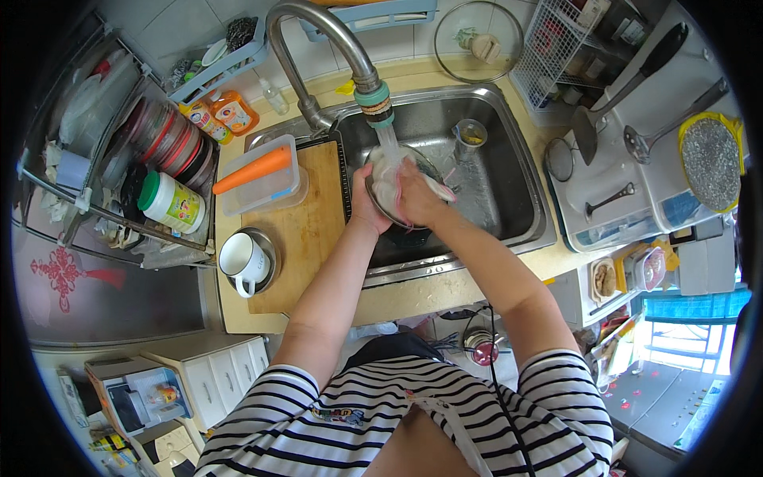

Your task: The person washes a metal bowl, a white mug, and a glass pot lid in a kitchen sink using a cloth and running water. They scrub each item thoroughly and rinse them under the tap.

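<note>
Water runs from the faucet (374, 102) into a round bowl (430, 161) in the steel sink (495, 197). A wet white cloth (384, 182) with pink edging lies bunched in the bowl, and one end hangs over its right side. My left hand (365, 206) grips the bowl's left side. Pressed into the cloth, my right hand (417, 200) holds a fold of it; its fingertips are partly hidden by cloth and water. Behind the bowl, to the right, a small clear cup (470, 136) with something yellowish inside stands in the sink.
Left of the sink is a wooden cutting board (316, 238) bearing a plastic container (238, 200) with a carrot (253, 170) on its lid. A white mug (243, 259) sits in a metal bowl nearby. Ladles and a strainer (560, 158) lie at right; a glass lid (447, 45) leans behind.
</note>
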